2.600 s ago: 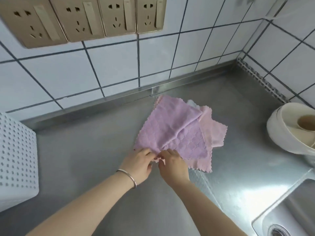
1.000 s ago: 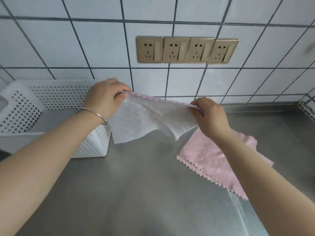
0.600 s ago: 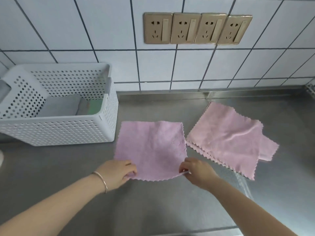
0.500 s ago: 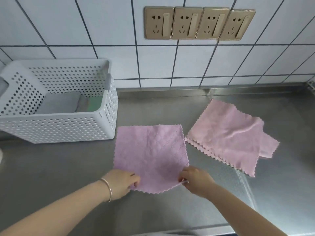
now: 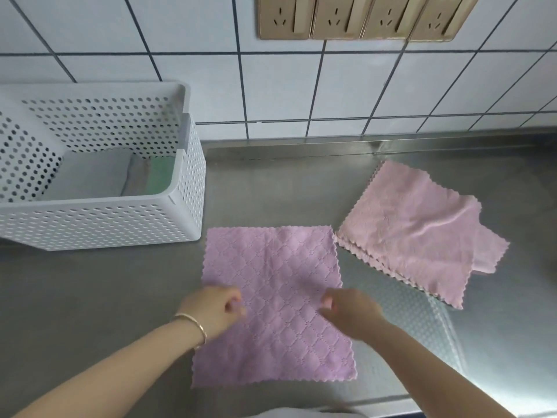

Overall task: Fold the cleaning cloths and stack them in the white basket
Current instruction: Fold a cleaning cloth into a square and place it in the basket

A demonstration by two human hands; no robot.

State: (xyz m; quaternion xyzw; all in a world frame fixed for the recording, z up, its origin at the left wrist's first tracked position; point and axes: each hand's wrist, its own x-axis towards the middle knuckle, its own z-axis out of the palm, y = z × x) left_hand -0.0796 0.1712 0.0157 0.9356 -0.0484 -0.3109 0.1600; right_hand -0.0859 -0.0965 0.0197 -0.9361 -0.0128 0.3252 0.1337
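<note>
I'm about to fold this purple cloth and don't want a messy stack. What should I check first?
1. Purple cloth lies flat and open: ok.
2. Left hand and right hand rest on it, grip on the fabric: cannot tell.
3. Counter beside it bare: ok.
4. White basket has room above its folded cloths: ok.
5. Pink cloths apart from the purple one: cannot tell, corners nearly meet.

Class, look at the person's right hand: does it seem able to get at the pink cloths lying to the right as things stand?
Probably yes. The right hand rests on the purple cloth, and the pink cloths lie flat just to its right on the counter, uncovered, with nothing standing between.
</note>
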